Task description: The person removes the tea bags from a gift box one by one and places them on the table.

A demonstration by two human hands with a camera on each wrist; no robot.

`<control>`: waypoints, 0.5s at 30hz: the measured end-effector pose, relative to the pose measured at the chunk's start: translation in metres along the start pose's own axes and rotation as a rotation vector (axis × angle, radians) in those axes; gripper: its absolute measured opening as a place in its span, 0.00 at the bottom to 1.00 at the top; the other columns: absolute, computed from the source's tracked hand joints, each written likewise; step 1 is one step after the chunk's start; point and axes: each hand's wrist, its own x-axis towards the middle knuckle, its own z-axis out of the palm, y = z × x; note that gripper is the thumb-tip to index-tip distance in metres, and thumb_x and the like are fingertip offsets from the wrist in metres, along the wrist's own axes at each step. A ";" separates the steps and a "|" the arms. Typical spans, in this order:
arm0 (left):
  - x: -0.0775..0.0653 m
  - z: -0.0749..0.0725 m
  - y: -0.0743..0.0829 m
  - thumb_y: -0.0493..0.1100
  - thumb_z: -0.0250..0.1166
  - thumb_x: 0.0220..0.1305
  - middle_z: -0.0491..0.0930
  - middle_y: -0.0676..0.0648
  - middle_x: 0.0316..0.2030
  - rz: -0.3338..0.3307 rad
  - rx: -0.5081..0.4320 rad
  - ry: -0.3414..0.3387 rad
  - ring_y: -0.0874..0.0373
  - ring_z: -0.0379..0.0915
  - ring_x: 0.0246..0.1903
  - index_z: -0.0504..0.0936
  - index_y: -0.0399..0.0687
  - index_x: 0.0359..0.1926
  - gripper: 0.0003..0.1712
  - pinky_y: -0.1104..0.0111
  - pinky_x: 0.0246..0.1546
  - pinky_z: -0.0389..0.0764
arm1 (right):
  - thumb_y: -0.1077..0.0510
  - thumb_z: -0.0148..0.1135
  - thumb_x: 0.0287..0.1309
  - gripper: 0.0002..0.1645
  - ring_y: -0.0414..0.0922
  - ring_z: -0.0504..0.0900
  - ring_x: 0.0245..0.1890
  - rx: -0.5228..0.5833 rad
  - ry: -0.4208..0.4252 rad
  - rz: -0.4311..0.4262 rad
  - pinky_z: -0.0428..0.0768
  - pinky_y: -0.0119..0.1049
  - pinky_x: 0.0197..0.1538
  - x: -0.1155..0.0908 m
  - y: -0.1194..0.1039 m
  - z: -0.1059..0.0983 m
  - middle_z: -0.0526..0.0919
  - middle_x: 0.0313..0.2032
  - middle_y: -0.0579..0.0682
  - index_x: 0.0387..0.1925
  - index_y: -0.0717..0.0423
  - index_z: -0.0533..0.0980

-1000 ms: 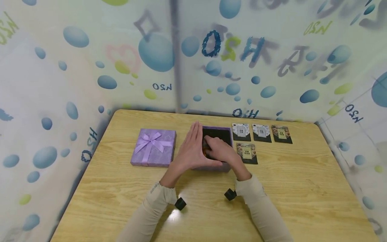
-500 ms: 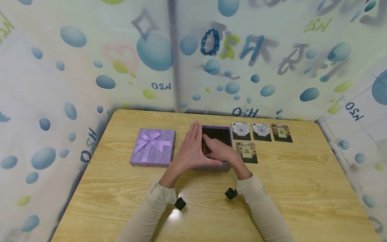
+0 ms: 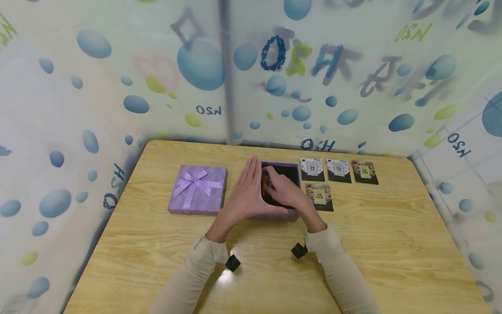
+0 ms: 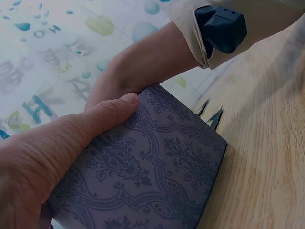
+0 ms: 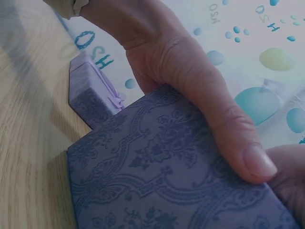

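A purple box base (image 3: 299, 174) with a dark inside stands uncovered at mid-table. My left hand (image 3: 246, 192) rests round its near left corner, fingers straight along the left side. In the left wrist view the left thumb (image 4: 107, 114) lies along the patterned front wall (image 4: 147, 157). My right hand (image 3: 284, 189) reaches inside from the right with bent fingers. At its fingertips, near the left side of the interior, is a dark packet with orange print (image 3: 266, 179), partly covered by the fingers. Its lower part and the left fingers' undersides are hidden.
Left of the box lies its purple lid (image 3: 198, 190) with a ribbon bow. To the right are two white-and-black packets (image 3: 311, 169), a brown-and-black packet (image 3: 364, 172) and a similar one nearer (image 3: 319, 197). A patterned curtain (image 3: 251, 87) stands behind the table (image 3: 384, 244).
My right fingers have shifted slightly inside the box, and more of the orange-printed packet shows now than half a second ago. The left hand stays at the corner.
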 end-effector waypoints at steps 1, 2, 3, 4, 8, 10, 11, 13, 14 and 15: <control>0.000 0.000 0.000 0.87 0.70 0.39 0.19 0.44 0.82 -0.001 0.000 -0.001 0.49 0.19 0.82 0.23 0.44 0.81 0.92 0.55 0.81 0.39 | 0.66 0.55 0.76 0.30 0.46 0.78 0.24 0.014 0.024 -0.005 0.75 0.40 0.33 0.000 0.000 0.000 0.81 0.33 0.56 0.73 0.68 0.59; 0.000 0.000 0.000 0.87 0.70 0.39 0.19 0.44 0.82 -0.001 -0.002 -0.001 0.49 0.19 0.82 0.23 0.44 0.81 0.91 0.55 0.81 0.40 | 0.66 0.56 0.75 0.31 0.48 0.80 0.28 0.025 0.049 -0.009 0.77 0.41 0.35 0.000 0.001 -0.001 0.82 0.37 0.58 0.73 0.67 0.59; 0.000 0.001 0.000 0.87 0.70 0.40 0.19 0.44 0.82 -0.002 -0.003 -0.002 0.49 0.19 0.82 0.23 0.44 0.81 0.91 0.55 0.81 0.40 | 0.66 0.57 0.75 0.31 0.49 0.82 0.32 0.041 0.072 -0.016 0.79 0.43 0.38 0.000 0.001 -0.001 0.82 0.41 0.60 0.73 0.67 0.59; 0.000 0.001 0.000 0.87 0.70 0.40 0.19 0.44 0.82 -0.002 -0.005 -0.003 0.49 0.19 0.82 0.24 0.44 0.81 0.91 0.55 0.81 0.40 | 0.66 0.57 0.75 0.32 0.51 0.83 0.36 0.053 0.094 -0.023 0.80 0.44 0.40 0.000 0.001 -0.002 0.82 0.44 0.61 0.73 0.67 0.59; 0.000 0.001 0.000 0.86 0.70 0.41 0.18 0.45 0.81 -0.014 -0.017 -0.012 0.51 0.17 0.82 0.23 0.45 0.81 0.90 0.56 0.81 0.39 | 0.65 0.59 0.75 0.33 0.49 0.81 0.37 0.088 0.163 -0.023 0.80 0.43 0.40 -0.001 0.001 -0.006 0.81 0.44 0.61 0.74 0.66 0.59; 0.001 0.001 0.000 0.86 0.70 0.41 0.18 0.45 0.81 -0.015 -0.010 -0.013 0.49 0.19 0.82 0.23 0.45 0.81 0.91 0.56 0.81 0.39 | 0.64 0.60 0.75 0.32 0.48 0.79 0.33 0.087 0.188 -0.018 0.78 0.41 0.37 -0.003 -0.001 -0.010 0.82 0.40 0.59 0.73 0.67 0.60; 0.001 0.001 0.000 0.87 0.70 0.41 0.18 0.45 0.81 -0.017 -0.007 -0.015 0.49 0.19 0.82 0.22 0.45 0.81 0.91 0.56 0.81 0.38 | 0.64 0.61 0.74 0.32 0.47 0.79 0.32 0.084 0.196 -0.015 0.77 0.41 0.36 -0.003 -0.003 -0.011 0.82 0.39 0.58 0.73 0.67 0.60; 0.001 0.001 0.000 0.87 0.70 0.41 0.18 0.45 0.82 -0.014 0.003 -0.014 0.47 0.21 0.83 0.23 0.44 0.81 0.91 0.56 0.81 0.38 | 0.64 0.60 0.75 0.31 0.48 0.79 0.31 0.069 0.193 -0.012 0.78 0.42 0.36 -0.006 -0.005 -0.015 0.82 0.38 0.58 0.72 0.66 0.61; 0.001 0.001 0.000 0.87 0.70 0.41 0.19 0.45 0.82 -0.015 0.006 -0.015 0.47 0.21 0.83 0.23 0.44 0.81 0.91 0.56 0.81 0.38 | 0.64 0.60 0.75 0.31 0.49 0.81 0.33 0.061 0.187 -0.012 0.79 0.43 0.37 -0.007 -0.006 -0.017 0.83 0.39 0.58 0.72 0.66 0.61; 0.001 0.001 0.000 0.87 0.70 0.40 0.19 0.44 0.82 -0.014 0.009 -0.014 0.46 0.22 0.83 0.23 0.44 0.81 0.91 0.56 0.81 0.38 | 0.64 0.59 0.75 0.30 0.51 0.82 0.34 0.057 0.176 -0.009 0.80 0.44 0.38 -0.008 -0.007 -0.018 0.83 0.40 0.59 0.72 0.65 0.61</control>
